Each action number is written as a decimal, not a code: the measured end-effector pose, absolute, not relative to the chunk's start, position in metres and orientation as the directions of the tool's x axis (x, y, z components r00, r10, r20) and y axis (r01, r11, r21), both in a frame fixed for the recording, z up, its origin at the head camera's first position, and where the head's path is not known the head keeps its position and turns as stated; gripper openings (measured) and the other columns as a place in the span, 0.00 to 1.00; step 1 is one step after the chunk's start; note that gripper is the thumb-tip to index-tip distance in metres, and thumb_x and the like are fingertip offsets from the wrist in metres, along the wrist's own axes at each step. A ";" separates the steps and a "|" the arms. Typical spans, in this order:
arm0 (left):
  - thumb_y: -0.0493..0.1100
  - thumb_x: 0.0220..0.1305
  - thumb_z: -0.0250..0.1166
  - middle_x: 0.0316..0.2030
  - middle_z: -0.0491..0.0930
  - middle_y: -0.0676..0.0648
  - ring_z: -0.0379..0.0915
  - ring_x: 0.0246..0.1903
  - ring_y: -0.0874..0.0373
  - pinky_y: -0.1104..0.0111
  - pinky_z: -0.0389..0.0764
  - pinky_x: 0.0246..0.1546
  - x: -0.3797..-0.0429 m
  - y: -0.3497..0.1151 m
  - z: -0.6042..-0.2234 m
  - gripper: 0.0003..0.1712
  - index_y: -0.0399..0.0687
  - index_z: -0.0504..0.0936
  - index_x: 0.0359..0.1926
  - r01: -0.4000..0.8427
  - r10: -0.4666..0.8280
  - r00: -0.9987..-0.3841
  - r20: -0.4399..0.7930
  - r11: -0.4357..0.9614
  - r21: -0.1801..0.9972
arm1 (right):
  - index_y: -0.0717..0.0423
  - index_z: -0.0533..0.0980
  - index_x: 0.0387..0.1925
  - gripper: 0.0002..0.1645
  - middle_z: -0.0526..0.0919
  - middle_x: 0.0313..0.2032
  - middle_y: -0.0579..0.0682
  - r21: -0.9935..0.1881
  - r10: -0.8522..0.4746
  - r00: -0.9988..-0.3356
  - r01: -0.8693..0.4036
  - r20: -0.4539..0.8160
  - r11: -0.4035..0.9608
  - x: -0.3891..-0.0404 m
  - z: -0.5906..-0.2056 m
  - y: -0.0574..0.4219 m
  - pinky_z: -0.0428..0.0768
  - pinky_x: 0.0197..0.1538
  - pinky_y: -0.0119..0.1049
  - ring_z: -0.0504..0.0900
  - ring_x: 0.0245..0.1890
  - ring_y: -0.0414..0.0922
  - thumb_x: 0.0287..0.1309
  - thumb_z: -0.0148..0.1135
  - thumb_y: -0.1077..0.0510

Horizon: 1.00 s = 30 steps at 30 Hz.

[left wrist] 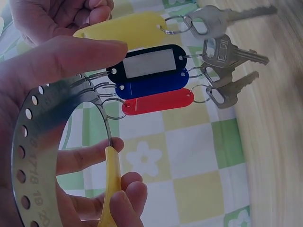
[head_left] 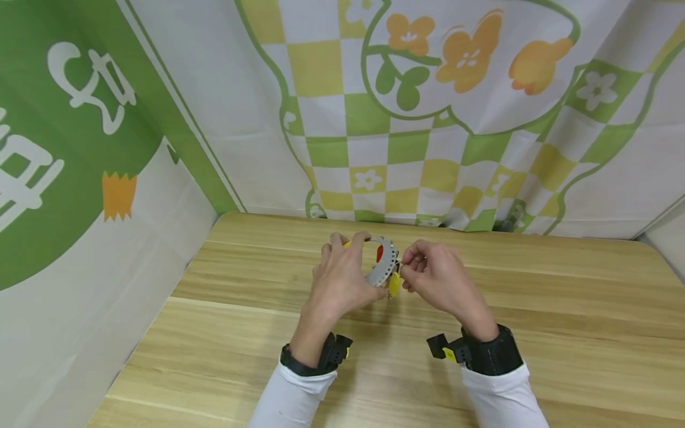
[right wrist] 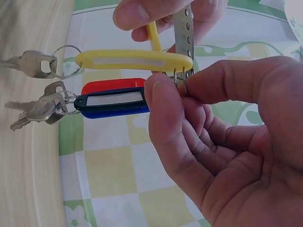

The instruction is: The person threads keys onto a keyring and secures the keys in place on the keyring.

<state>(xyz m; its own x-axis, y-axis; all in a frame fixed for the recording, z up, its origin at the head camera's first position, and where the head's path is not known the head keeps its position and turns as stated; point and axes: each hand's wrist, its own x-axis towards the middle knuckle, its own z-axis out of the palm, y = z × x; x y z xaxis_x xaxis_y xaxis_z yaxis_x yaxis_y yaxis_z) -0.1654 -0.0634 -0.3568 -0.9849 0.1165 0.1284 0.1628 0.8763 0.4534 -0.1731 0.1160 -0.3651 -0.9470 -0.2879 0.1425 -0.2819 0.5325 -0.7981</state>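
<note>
My left hand [head_left: 337,282] grips a curved flat metal key ring [left wrist: 35,151] with numbered holes along its edge and a yellow handle [left wrist: 112,182]. A black key tag [left wrist: 165,61], a blue key tag [left wrist: 156,87] and a red key tag [left wrist: 161,101] hang from it by small split rings, each with a metal key. Beside the metal band, my right hand [head_left: 441,279] pinches the small split ring [right wrist: 184,84] of a yellow key tag [right wrist: 132,60]. A key [right wrist: 35,64] dangles from that tag's far end. Fingertips hide whether the split ring passes through a hole.
Both hands are above a wooden table [head_left: 214,356], toward its back edge. Behind it hangs a checked, flowered curtain [head_left: 369,148], and a green and white printed cloth [head_left: 176,238] borders the left side.
</note>
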 end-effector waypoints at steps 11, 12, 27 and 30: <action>0.55 0.25 0.77 0.55 0.60 0.40 0.61 0.47 0.45 0.57 0.69 0.30 -0.166 -0.061 -0.355 0.58 0.58 0.63 0.65 0.144 0.102 -0.988 0.119 0.888 0.437 | 0.58 0.73 0.29 0.02 0.78 0.22 0.52 -0.835 -0.274 -0.956 -0.234 0.105 0.498 -0.173 -0.364 0.113 0.75 0.25 0.36 0.78 0.20 0.43 0.52 0.57 0.62; 0.54 0.25 0.77 0.55 0.60 0.40 0.61 0.47 0.45 0.56 0.69 0.30 -0.166 -0.061 -0.355 0.58 0.57 0.63 0.65 0.146 0.103 -0.987 0.121 0.888 0.435 | 0.58 0.73 0.29 0.03 0.78 0.22 0.52 -0.838 -0.272 -0.957 -0.229 0.101 0.496 -0.173 -0.364 0.113 0.75 0.25 0.36 0.78 0.20 0.43 0.52 0.57 0.62; 0.54 0.26 0.76 0.54 0.60 0.39 0.61 0.48 0.44 0.57 0.68 0.30 -0.166 -0.062 -0.357 0.57 0.57 0.63 0.64 0.161 0.115 -0.984 0.133 0.897 0.413 | 0.58 0.73 0.30 0.04 0.78 0.22 0.51 -0.840 -0.263 -0.959 -0.231 0.111 0.491 -0.172 -0.365 0.110 0.75 0.24 0.36 0.78 0.20 0.43 0.52 0.58 0.61; 0.55 0.27 0.76 0.54 0.60 0.39 0.61 0.47 0.45 0.57 0.68 0.30 -0.166 -0.062 -0.357 0.57 0.57 0.63 0.65 0.148 0.106 -0.987 0.122 0.893 0.426 | 0.56 0.73 0.31 0.04 0.77 0.22 0.48 -0.805 -0.266 -0.954 -0.266 0.140 0.531 -0.173 -0.366 0.110 0.74 0.24 0.36 0.78 0.19 0.42 0.51 0.58 0.61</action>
<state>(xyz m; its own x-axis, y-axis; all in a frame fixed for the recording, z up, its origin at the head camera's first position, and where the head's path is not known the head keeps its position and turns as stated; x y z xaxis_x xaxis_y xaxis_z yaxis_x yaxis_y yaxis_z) -0.1661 -0.0617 -0.3571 -0.9869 0.1060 0.1219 0.1484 0.8926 0.4258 -0.1731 0.1102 -0.3658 -0.9537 -0.2663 0.1400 -0.2663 0.5305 -0.8048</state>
